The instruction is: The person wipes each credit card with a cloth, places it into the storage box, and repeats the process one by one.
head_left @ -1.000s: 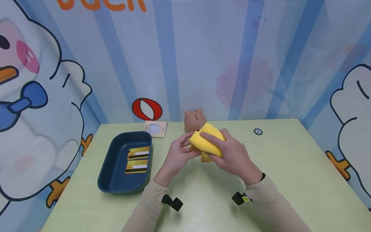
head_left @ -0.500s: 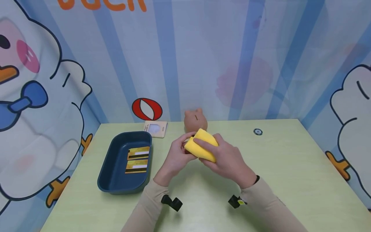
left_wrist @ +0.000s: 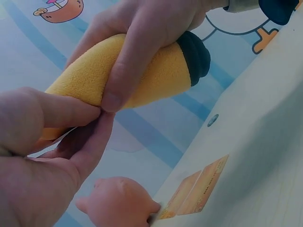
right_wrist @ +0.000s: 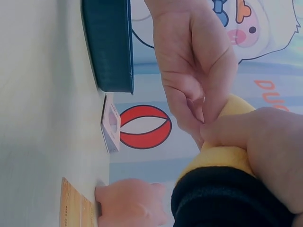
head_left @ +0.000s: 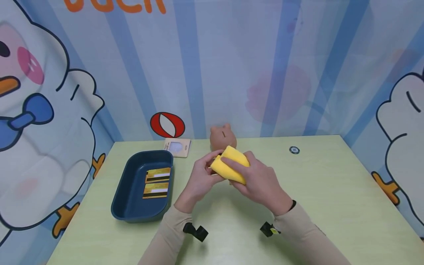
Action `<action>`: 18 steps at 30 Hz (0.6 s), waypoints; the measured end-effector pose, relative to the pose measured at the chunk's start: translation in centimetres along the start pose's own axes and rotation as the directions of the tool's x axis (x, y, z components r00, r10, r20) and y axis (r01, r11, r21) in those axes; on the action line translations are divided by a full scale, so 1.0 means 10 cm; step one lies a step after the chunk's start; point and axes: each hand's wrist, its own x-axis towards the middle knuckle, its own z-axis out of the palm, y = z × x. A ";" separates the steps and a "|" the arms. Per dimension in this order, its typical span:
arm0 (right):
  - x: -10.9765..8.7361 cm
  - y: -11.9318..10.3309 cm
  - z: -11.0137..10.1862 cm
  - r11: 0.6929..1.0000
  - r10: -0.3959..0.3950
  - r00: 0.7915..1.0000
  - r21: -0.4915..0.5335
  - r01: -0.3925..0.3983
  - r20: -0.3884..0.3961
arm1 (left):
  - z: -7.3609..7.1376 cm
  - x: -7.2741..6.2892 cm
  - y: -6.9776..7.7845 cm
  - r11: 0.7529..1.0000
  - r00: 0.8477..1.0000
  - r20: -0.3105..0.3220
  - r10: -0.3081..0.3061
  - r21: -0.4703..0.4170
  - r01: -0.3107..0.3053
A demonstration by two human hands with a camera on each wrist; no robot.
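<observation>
In the head view my right hand (head_left: 263,182) grips a folded fuzzy yellow cloth (head_left: 228,167). The right wrist view shows the cloth's black part (right_wrist: 222,196) under the fingers. My left hand (head_left: 203,176) meets the cloth from the left, thumb and fingers pinched together at its lower edge. A sliver of a gold card (left_wrist: 53,134) shows between the left fingers in the left wrist view; most of it is hidden. Both hands are above the table. More gold cards (left_wrist: 196,189) lie on the table beyond the hands, mostly hidden in the head view.
A dark blue tray (head_left: 124,191) with two gold cards (head_left: 155,190) inside stands on the left. Behind it lies a pale card-like box (head_left: 177,147). A pink piggy bank (head_left: 222,137) sits at the back, and a round chip (head_left: 294,150) lies back right on the table (head_left: 331,206).
From a second ago, the right hand and cloth have shifted left and slightly down, covering more of the left fingers. In the last half second they have barely moved.
</observation>
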 end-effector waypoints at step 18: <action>0.01 0.10 -0.13 1.000 0.025 1.000 0.007 -0.025 -0.007 | -0.10 -0.01 0.09 0.990 0.998 -0.061 -0.024 -0.141 0.015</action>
